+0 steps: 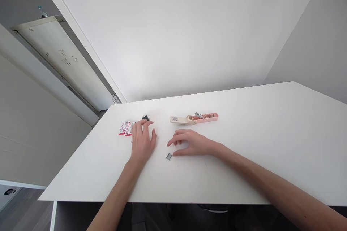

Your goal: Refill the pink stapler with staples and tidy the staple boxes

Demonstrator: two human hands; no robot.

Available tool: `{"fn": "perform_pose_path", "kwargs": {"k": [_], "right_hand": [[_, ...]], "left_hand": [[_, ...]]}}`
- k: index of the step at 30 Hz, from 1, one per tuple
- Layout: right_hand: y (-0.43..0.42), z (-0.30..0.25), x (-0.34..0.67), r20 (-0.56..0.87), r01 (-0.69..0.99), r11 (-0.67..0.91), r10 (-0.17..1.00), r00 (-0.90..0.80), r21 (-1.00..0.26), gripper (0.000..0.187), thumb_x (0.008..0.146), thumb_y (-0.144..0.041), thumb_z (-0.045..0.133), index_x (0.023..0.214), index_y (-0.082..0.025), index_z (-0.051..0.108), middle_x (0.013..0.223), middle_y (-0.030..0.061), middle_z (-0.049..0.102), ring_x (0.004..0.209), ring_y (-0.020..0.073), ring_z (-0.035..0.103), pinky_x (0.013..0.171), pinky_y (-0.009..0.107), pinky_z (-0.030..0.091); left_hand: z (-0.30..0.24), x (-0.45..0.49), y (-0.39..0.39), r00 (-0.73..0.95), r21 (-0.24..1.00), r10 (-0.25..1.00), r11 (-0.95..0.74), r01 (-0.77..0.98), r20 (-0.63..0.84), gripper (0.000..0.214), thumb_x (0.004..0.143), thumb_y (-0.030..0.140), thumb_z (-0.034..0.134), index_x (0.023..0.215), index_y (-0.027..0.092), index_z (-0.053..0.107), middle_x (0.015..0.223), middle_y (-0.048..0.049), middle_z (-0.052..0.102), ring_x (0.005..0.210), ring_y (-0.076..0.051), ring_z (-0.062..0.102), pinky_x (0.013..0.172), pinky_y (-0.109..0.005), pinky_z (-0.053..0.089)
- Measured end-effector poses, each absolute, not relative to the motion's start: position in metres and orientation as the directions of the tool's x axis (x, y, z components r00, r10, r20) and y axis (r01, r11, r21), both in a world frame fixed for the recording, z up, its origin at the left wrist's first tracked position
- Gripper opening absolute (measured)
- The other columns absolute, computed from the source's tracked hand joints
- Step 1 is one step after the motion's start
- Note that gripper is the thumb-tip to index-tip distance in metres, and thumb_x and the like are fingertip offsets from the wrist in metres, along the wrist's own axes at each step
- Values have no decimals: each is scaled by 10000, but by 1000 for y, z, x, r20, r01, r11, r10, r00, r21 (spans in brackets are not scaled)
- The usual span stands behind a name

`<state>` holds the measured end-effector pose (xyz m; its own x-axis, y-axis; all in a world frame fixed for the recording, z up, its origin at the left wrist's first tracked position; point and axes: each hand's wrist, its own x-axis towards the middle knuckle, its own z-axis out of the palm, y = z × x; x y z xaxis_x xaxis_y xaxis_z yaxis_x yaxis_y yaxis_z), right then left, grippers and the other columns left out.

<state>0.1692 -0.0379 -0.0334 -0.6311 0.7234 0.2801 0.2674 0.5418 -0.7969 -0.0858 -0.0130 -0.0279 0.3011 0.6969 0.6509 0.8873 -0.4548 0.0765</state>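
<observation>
My left hand hovers over or rests on the table with its fingers apart, and nothing shows in it. Its fingers partly cover small white and red boxes, and a small black object lies just beyond the fingertips. My right hand is open, thumb and curved fingers spread. Close to that thumb's tip lies a short grey metallic strip, which looks like a row of staples. Behind the right hand is a long open case with a cream lid and a pink body. A silvery metal piece and small reddish bits are in the case.
A white table stretches under both hands, its back edge along a white wall. Tiny specks lie near the grey strip. At the left, beyond the table, stands a whitish cabinet with a clear bottle on top.
</observation>
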Motion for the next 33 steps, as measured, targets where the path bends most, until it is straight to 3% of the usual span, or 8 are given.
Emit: {"fn": "perform_pose_path", "kwargs": {"k": [5, 9, 13, 16, 20, 27, 30, 33], "right_hand": [[-39, -38, 159, 342, 300, 681, 639, -689, -668, 257, 859, -417, 836, 1100, -329, 826, 1019, 47, 657, 969, 225, 616, 853, 344, 509], [-39, -40, 156, 328, 302, 650, 664, -672, -698, 124, 892, -408, 803, 961, -314, 843, 986, 39, 653, 948, 212, 614, 856, 338, 509], [-37, -35, 159, 273, 193, 498, 713, -646, -845, 161, 887, -443, 789, 954, -301, 824, 1048, 33, 705, 935, 209, 656, 848, 343, 539], [-36, -29, 162, 185, 109, 302, 790, -585, -947, 239, 901, -493, 751, 988, -275, 792, 951, 30, 733, 831, 199, 668, 783, 354, 553], [-33, -24, 167, 126, -47, 119, 850, -511, -992, 289, 854, -501, 793, 962, -236, 746, 891, 23, 717, 773, 182, 662, 779, 364, 548], [-26, -22, 174, 73, -110, 24, 881, -467, -994, 277, 842, -457, 811, 1011, -245, 754, 850, 8, 702, 718, 151, 605, 734, 343, 515], [-24, -24, 178, 69, -140, 8, 897, -437, -990, 279, 866, -464, 786, 1046, -252, 765, 873, 15, 701, 736, 152, 590, 737, 341, 496], [-19, -27, 182, 85, -215, 0, 919, -384, -977, 284, 870, -461, 792, 1068, -259, 772, 763, -15, 641, 725, 148, 555, 727, 328, 460]], "left_hand": [[-27, -71, -17, 429, 76, 681, -578, 812, 594, 233, 985, 189, 517, 1212, 225, 558, 1239, -132, 583, 1114, -301, 546, 979, -486, 469], [-27, -67, -13, 443, 132, 709, -596, 792, 549, 222, 1001, 240, 516, 1221, 231, 544, 1260, -124, 583, 1132, -293, 565, 967, -473, 486], [-28, -62, 2, 474, 203, 705, -646, 736, 528, 270, 1025, 307, 524, 1281, 222, 516, 1347, -139, 563, 1265, -296, 547, 1055, -483, 465], [-28, -54, 16, 513, 250, 691, -690, 680, 509, 396, 1014, 379, 575, 1360, 212, 476, 1454, -154, 528, 1369, -302, 499, 1124, -495, 435], [-24, -46, 26, 567, 290, 679, -723, 627, 467, 472, 991, 367, 593, 1429, 256, 457, 1525, -124, 524, 1393, -299, 509, 1147, -516, 426], [-24, -50, 28, 676, 270, 604, -796, 542, 422, 456, 950, 227, 586, 1397, 296, 533, 1490, -52, 600, 1361, -267, 554, 1124, -469, 447], [-25, -50, 29, 668, 260, 600, -798, 544, 440, 361, 993, 246, 565, 1352, 285, 573, 1356, -38, 688, 1260, -246, 606, 1070, -437, 466], [-24, -48, 28, 655, 252, 612, -787, 564, 443, 250, 1030, 318, 570, 1270, 281, 628, 1222, -23, 743, 1160, -234, 642, 1006, -414, 475]]}}
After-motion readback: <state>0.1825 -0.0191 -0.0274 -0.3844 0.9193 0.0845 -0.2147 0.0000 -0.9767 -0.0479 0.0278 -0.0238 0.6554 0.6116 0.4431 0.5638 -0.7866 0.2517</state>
